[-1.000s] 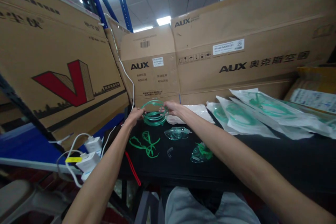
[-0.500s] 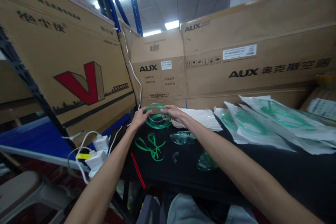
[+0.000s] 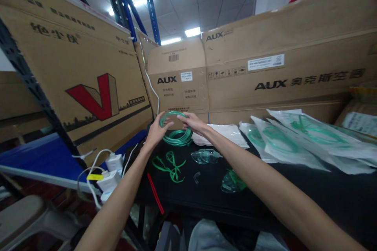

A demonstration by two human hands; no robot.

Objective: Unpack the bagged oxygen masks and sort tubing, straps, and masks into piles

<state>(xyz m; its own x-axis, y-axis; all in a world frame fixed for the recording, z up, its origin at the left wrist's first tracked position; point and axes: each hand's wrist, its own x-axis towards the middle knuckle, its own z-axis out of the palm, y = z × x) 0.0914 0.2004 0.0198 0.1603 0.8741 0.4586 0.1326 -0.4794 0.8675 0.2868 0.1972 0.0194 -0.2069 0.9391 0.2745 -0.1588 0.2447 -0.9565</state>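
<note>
A coil of green transparent tubing (image 3: 177,136) is held at the far left of the black table (image 3: 309,188). My left hand (image 3: 157,130) grips the coil's left side with curled fingers. My right hand (image 3: 193,122) pinches its upper right side. Nearer me on the table lie a green elastic strap (image 3: 171,165), a clear mask (image 3: 205,156), a small clear connector (image 3: 196,176) and a second mask with green strap (image 3: 232,182).
Sealed white packets holding green tubing (image 3: 282,141) fan across the table's right. Large cardboard boxes (image 3: 265,70) wall the back and left. White power adapters with cables (image 3: 107,172) sit at the left, a red strip (image 3: 155,198) at the table edge.
Both hands have lifted the coil slightly and tilted it more upright; the camera view shifted a little.
</note>
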